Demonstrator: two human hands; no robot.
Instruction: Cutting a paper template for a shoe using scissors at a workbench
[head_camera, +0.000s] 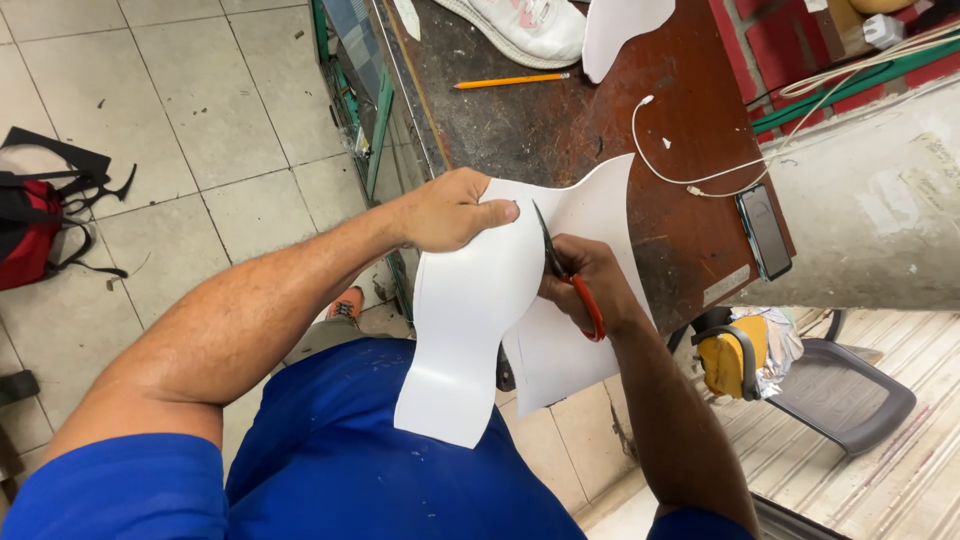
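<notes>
Beyond the white sheet: phone, pencil.

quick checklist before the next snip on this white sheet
1. Left hand grips the white sheet near the cut line: ok.
2. Right hand holds the orange-handled scissors, blades in the sheet: ok.
3. Left fingers out of the blades' path: not ok, they sit very near the tips.
4. Marked cutting line visible: cannot tell.
5. Phone and white cable on the workbench lie apart from the sheet: ok.
</notes>
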